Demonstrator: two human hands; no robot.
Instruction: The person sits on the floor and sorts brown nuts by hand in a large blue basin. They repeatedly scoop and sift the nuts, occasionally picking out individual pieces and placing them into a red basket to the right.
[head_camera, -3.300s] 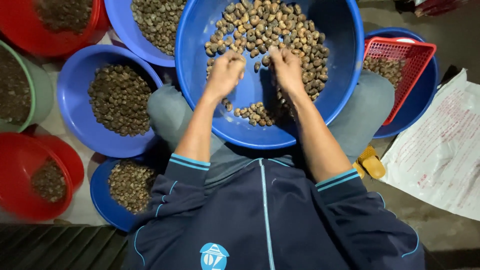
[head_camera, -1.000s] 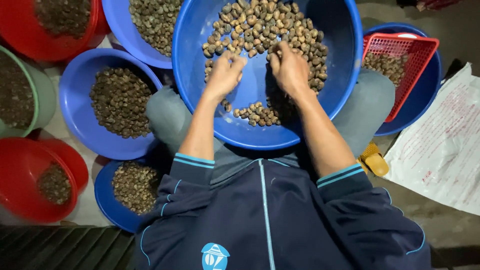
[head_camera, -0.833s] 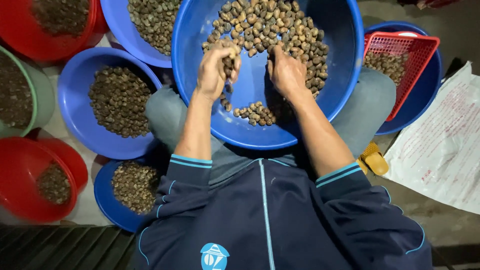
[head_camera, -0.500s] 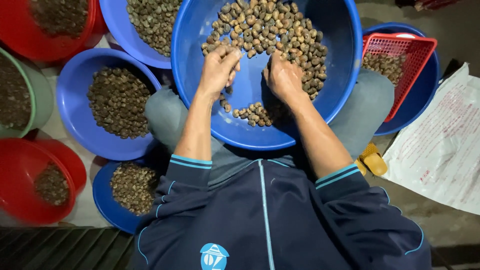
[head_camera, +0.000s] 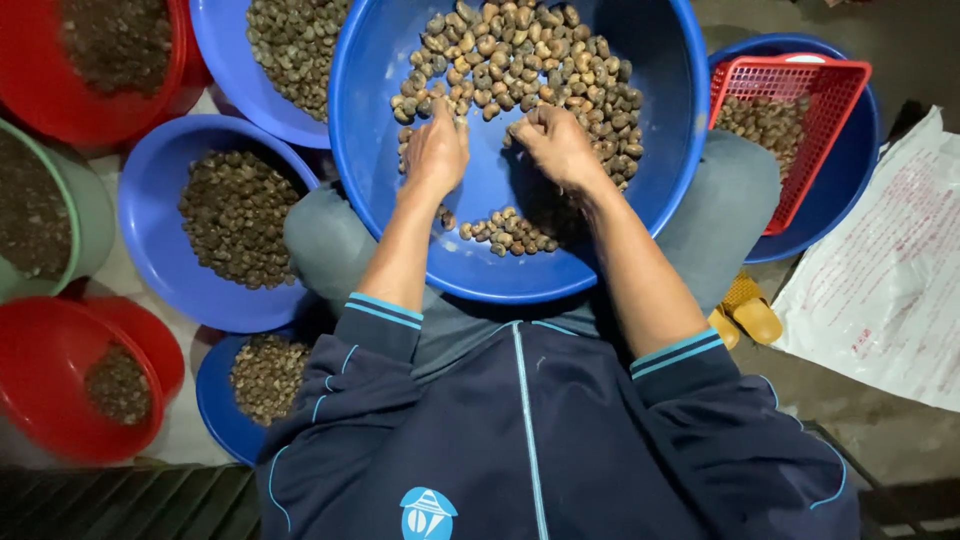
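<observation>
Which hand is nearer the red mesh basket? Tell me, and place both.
Right. The right hand rests on the nuts in the big blue basin, on the side toward the red mesh basket; the left hand lies farther away.

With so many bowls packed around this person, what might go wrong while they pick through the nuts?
The big blue basin seems to rest on the person's knees, so a shift could tip it and spill the nuts. The left hand and right hand work close to the pile, so a sweep might flick nuts into the small sorted heap. The neighbouring blue bowl sits near; pieces could land in it wrongly.
</observation>
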